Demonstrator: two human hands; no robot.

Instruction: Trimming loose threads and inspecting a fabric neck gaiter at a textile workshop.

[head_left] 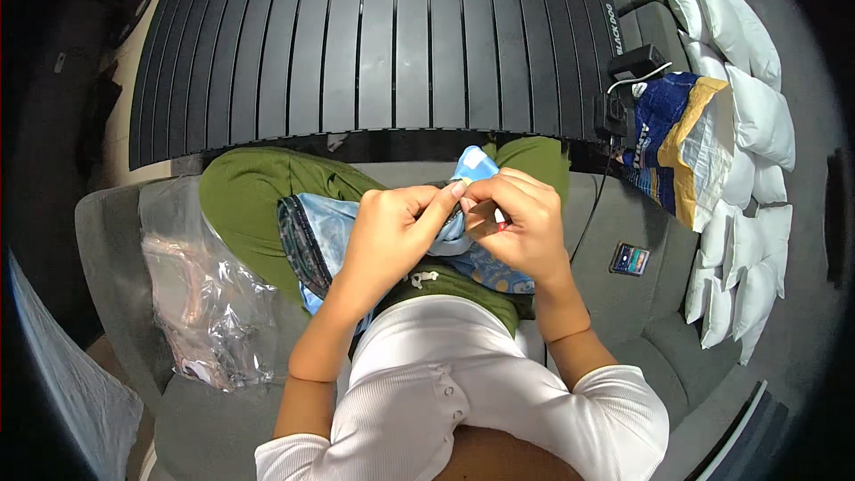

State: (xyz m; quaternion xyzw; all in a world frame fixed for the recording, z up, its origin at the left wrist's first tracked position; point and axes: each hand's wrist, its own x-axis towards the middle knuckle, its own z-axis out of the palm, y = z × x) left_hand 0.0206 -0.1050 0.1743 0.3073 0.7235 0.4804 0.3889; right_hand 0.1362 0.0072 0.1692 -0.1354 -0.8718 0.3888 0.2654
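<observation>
Over my lap lies a light blue cloth [325,223] with a dark patterned edge. Its upper tip rises between my hands. My left hand [389,230] is closed, thumb and fingers pinching the cloth. Close beside it, my right hand [527,224] is closed around a small flat brown tool [484,216] with a red bit showing by the fingers; its exact kind is unclear. The fingertips of both hands nearly meet at the cloth, and what lies between them is hidden. A small white piece [422,279] rests on my lap below the cloth.
A black slatted table [392,44] stands ahead. Left of me on the grey sofa [205,428] is a clear plastic bag [209,303]. To the right are a phone [631,258], a blue-yellow bag [681,147], black adapters [637,62] with cables, and several white pillows [761,116].
</observation>
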